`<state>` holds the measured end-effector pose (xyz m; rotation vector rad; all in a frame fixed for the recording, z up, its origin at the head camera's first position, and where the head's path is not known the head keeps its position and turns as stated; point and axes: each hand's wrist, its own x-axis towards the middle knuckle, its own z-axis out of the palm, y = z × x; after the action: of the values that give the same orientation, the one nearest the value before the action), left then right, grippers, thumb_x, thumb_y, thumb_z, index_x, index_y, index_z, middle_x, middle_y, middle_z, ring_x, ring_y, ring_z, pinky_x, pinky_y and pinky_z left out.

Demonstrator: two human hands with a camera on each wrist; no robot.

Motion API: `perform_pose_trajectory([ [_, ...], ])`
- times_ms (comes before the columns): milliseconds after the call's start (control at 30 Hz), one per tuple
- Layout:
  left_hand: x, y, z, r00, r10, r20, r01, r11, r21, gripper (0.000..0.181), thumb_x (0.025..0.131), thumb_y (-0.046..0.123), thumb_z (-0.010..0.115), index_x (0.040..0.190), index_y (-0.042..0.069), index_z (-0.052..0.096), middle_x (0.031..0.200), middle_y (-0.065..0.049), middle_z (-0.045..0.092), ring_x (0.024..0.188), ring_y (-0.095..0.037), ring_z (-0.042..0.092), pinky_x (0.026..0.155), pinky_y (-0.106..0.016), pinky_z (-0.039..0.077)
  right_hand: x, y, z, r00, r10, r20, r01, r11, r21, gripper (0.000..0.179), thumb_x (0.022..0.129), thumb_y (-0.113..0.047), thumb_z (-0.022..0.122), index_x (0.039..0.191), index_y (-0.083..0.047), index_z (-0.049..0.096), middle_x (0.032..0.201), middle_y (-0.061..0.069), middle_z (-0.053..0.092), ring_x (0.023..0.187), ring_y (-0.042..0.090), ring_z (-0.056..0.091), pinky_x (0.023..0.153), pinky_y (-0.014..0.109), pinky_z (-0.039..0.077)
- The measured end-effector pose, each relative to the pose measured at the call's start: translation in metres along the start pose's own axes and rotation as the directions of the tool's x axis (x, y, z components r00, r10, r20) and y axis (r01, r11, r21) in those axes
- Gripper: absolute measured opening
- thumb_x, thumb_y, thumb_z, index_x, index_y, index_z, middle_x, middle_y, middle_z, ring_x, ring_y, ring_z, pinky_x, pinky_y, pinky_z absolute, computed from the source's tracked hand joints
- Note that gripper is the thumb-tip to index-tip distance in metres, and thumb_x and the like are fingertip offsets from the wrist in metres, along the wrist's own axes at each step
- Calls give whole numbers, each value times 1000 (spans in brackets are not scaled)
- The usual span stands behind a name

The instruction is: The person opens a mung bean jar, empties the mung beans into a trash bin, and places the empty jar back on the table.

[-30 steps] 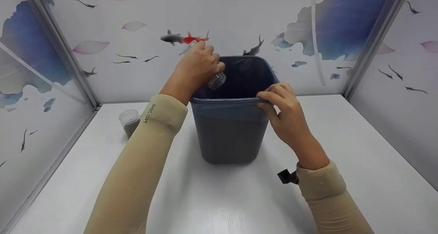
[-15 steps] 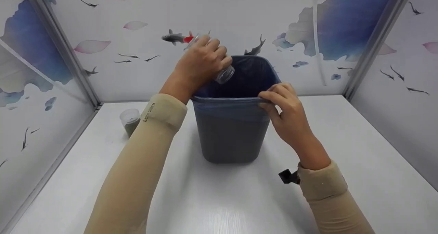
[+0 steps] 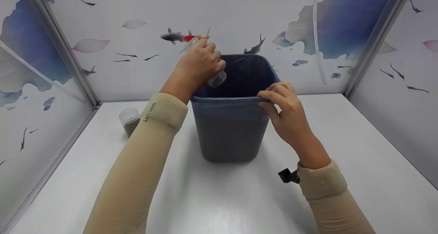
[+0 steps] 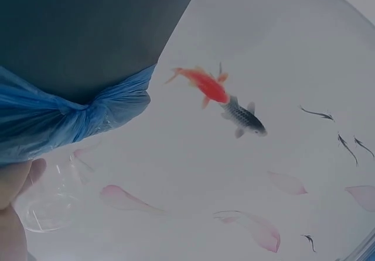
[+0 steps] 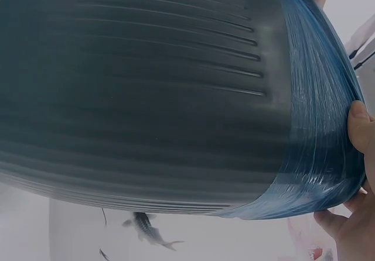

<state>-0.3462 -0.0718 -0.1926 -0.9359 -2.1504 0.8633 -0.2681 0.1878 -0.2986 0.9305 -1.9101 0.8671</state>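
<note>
A grey trash can (image 3: pixel 231 134), lined with a blue plastic bag (image 3: pixel 226 105), stands on the white table. My left hand (image 3: pixel 197 64) grips a clear jar (image 3: pixel 217 79) and tilts it over the can's left side, its lower end inside the opening. I see no contents in the part of the jar that shows. In the left wrist view the other end of the jar (image 4: pixel 51 209) shows beside my fingers. My right hand (image 3: pixel 284 107) pinches the bagged rim at the near right corner, thumb outside. The right wrist view shows that thumb (image 5: pixel 358 126) on the bag.
Another clear jar (image 3: pixel 130 121), partly filled with something dark green, stands on the table (image 3: pixel 219 193) at the left, partly hidden by my left sleeve. Printed panels with fish and petals wall the table at the back and sides. A small black device (image 3: pixel 287 176) sits at my right cuff.
My left hand has moved with the jar a little right and up, then back left and down. The right hand has kept its place on the rim.
</note>
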Motion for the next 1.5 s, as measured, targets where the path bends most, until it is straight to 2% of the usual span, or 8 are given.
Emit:
perform_pose_trajectory([
  [300, -7, -2, 5, 989, -116, -86, 107, 989, -98, 19, 102, -4, 57, 107, 9, 70, 103, -16, 73, 100, -36, 66, 87, -46, 51, 1, -2, 2, 1000, -2, 6, 2, 1000, 15, 17, 94, 1, 77, 110, -1, 77, 96, 12, 65, 107, 33, 56, 96, 43, 44],
  [400, -10, -2, 10, 957, -230, -176, 191, 958, -215, 18, 99, -6, 59, 104, 7, 70, 100, -17, 72, 101, -38, 67, 84, -49, 52, 2, -1, 1, 1000, 3, 7, -3, 1000, 11, 17, 94, 1, 76, 111, -1, 77, 96, 12, 66, 108, 33, 56, 96, 43, 44],
  [567, -18, -2, 15, 874, -432, -224, 315, 853, -416, 23, 90, -7, 67, 109, 4, 72, 109, -16, 75, 107, -38, 68, 81, -51, 51, 1, 0, -1, 1000, 8, 30, -8, 1000, 0, 17, 96, -2, 76, 113, -1, 77, 97, 13, 65, 110, 34, 56, 94, 41, 45],
  [733, -27, -4, 15, 781, -610, -134, 424, 676, -602, 36, 87, 0, 73, 123, 2, 71, 120, -15, 74, 112, -37, 67, 86, -51, 51, 2, 0, -1, 1000, 10, 30, -10, 1000, 6, 17, 95, -2, 75, 113, 0, 77, 98, 13, 65, 109, 35, 56, 93, 42, 46],
  [933, -42, -6, 12, 627, -774, 92, 499, 308, -810, 46, 87, 12, 80, 130, 2, 66, 115, -13, 71, 106, -28, 65, 95, -43, 51, 3, 1, 0, 999, 15, 40, -15, 1000, -2, 17, 97, -2, 75, 113, 0, 77, 99, 14, 65, 109, 35, 56, 91, 41, 45],
  [1000, -47, -6, 11, 582, -803, 124, 482, 218, -848, 49, 87, 15, 82, 131, 2, 65, 117, -13, 71, 105, -25, 65, 94, -39, 53, 3, 0, 0, 999, 16, 35, -16, 1000, 1, 17, 96, -2, 75, 113, 0, 77, 99, 14, 65, 109, 35, 56, 91, 42, 46],
  [1300, -73, 17, 20, 472, -859, 198, 339, -31, -940, 58, 87, 19, 89, 134, 0, 61, 122, -14, 73, 107, -23, 68, 96, -39, 56, 2, 1, -2, 1000, 18, 18, -19, 1000, 7, 17, 96, 0, 75, 113, 0, 77, 100, 15, 66, 110, 34, 56, 91, 41, 46],
  [1500, -94, 40, 20, 384, -891, 242, 247, -153, -957, 62, 88, 17, 88, 139, -1, 57, 121, -14, 72, 108, -21, 70, 98, -37, 57, 0, 1, -1, 1000, 21, 16, -21, 1000, 8, 18, 96, 0, 75, 113, 0, 77, 100, 15, 66, 110, 35, 57, 93, 41, 46],
])
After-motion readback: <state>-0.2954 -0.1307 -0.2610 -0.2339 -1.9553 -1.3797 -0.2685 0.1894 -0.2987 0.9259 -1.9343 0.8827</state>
